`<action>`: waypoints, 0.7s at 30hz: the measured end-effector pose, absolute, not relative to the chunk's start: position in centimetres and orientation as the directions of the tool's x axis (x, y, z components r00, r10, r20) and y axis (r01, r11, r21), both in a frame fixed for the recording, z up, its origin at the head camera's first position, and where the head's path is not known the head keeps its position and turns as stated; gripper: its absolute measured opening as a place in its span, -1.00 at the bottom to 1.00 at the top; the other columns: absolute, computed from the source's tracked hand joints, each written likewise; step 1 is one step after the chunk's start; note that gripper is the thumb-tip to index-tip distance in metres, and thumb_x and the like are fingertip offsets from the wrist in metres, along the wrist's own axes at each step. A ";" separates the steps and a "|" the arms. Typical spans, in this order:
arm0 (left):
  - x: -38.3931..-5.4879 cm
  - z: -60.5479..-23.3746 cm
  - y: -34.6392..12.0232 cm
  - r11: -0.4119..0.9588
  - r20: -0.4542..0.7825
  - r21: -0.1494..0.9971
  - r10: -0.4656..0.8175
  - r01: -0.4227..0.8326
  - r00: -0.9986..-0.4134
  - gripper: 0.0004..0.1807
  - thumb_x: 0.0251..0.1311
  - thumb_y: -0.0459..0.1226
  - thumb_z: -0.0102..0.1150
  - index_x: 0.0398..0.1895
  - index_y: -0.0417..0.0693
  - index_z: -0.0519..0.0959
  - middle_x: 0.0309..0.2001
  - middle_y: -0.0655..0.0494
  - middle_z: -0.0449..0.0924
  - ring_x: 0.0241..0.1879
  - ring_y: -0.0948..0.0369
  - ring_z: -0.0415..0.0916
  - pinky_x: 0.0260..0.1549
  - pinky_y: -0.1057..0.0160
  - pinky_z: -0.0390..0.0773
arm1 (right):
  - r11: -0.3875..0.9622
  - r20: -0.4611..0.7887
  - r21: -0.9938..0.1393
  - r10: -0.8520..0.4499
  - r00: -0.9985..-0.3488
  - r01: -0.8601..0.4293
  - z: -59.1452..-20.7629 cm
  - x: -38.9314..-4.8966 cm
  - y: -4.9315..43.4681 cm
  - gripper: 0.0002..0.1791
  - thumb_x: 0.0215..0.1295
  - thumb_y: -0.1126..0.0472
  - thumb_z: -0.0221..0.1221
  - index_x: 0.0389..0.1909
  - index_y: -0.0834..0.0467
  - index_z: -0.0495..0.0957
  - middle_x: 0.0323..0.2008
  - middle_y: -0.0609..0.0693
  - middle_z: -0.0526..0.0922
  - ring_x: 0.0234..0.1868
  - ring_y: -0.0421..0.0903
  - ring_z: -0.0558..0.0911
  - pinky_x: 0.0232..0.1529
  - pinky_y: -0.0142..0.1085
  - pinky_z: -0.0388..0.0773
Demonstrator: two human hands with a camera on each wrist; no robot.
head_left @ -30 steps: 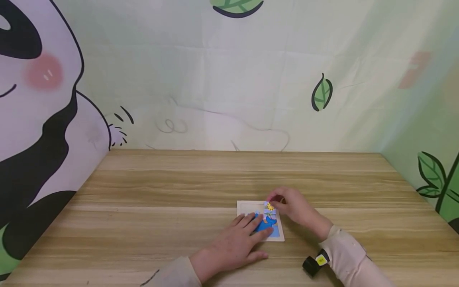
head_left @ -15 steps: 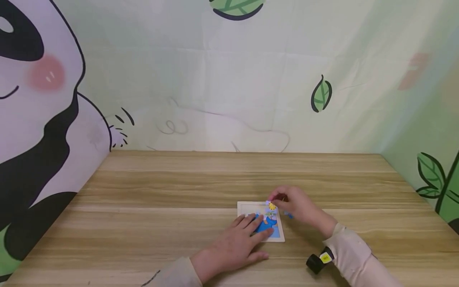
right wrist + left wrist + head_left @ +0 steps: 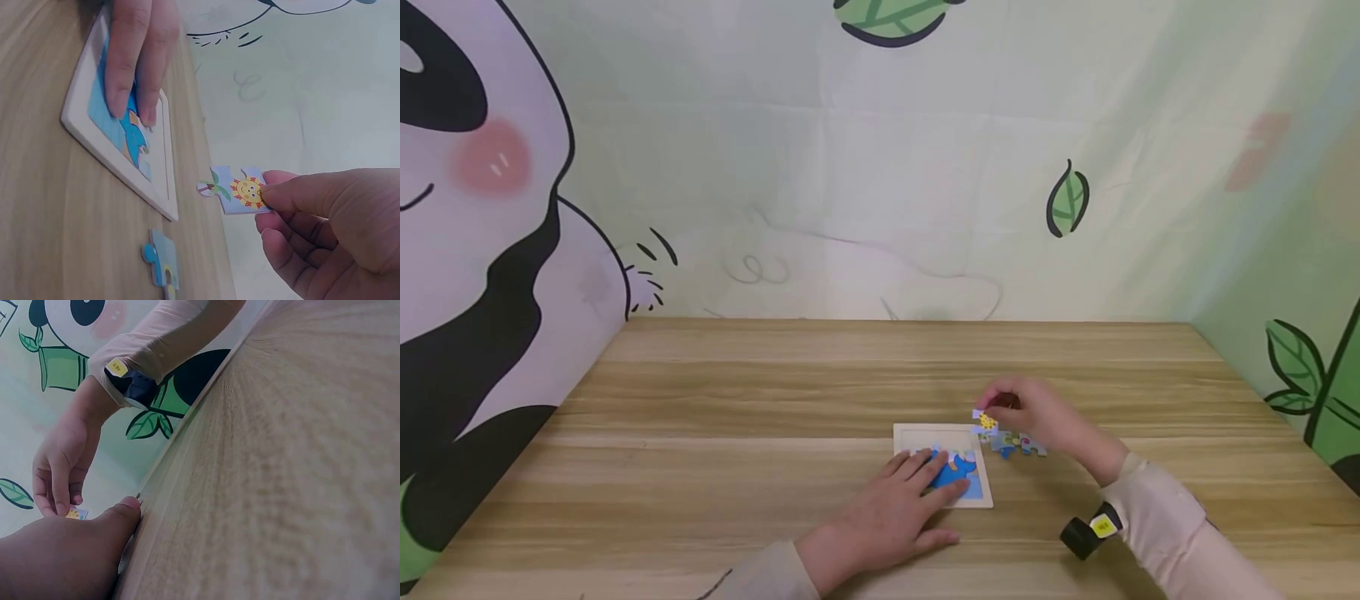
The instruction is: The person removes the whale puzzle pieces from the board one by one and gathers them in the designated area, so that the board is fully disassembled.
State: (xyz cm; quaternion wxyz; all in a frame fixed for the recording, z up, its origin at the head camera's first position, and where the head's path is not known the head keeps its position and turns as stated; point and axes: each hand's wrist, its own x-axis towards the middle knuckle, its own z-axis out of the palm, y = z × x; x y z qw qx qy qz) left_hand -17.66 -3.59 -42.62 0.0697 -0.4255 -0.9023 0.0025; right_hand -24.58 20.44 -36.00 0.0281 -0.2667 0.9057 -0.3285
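R hand (image 3: 1037,417) has thumb + fingertips pinched on flat lilac jigsaw pc w/ yellow sun (image 3: 232,190), held up approx 1–2 o'clock from ctr of square, pale-rimmed puzzle tray (image 3: 107,147), head view. L hand (image 3: 887,508), fingers straight & slightly spread, rests on tray's blue puzzle pic (image 3: 955,472); loose blue-green jigsaw pcs (image 3: 1005,444) lie approx 2–3 o'clock on light-brown wood-grain counter (image 3: 737,500).

Yellow label (image 3: 1103,526) on black wrist strap (image 3: 136,389): print unreadable.
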 end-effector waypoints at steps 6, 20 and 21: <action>-17.6 -42.6 -3.7 0.636 0.103 -0.049 0.770 0.770 -0.630 -0.35 0.37 0.26 -0.35 0.46 0.31 0.18 0.46 0.00 0.18 0.45 0.05 0.15 0.40 0.02 0.21 | 0.641 0.115 -0.606 -0.514 -0.850 -0.470 -35.4 -24.7 21.4 -0.88 0.28 0.41 0.13 -0.27 0.21 0.62 -0.31 0.01 0.67 -0.30 -0.21 0.56 -0.26 -0.42 0.56; -17.6 -42.6 -3.7 0.641 0.115 -0.067 0.766 0.764 -0.633 -0.35 0.37 0.26 -0.34 0.46 0.32 0.18 0.46 0.02 0.19 0.44 0.07 0.16 0.40 0.03 0.21 | 0.647 0.122 -0.589 -0.521 -0.845 -0.484 -34.4 -24.6 23.2 -0.90 0.25 0.43 0.16 -0.26 0.27 0.62 -0.32 0.05 0.67 -0.33 -0.24 0.53 -0.29 -0.44 0.55; -17.6 -42.6 -3.7 0.641 0.112 -0.064 0.766 0.765 -0.633 -0.35 0.37 0.26 -0.35 0.46 0.32 0.17 0.46 0.02 0.18 0.45 0.06 0.16 0.40 0.03 0.21 | 0.648 0.119 -0.588 -0.522 -0.844 -0.484 -34.3 -24.6 23.3 -0.90 0.25 0.42 0.16 -0.26 0.27 0.62 -0.32 0.05 0.67 -0.34 -0.24 0.53 -0.30 -0.44 0.55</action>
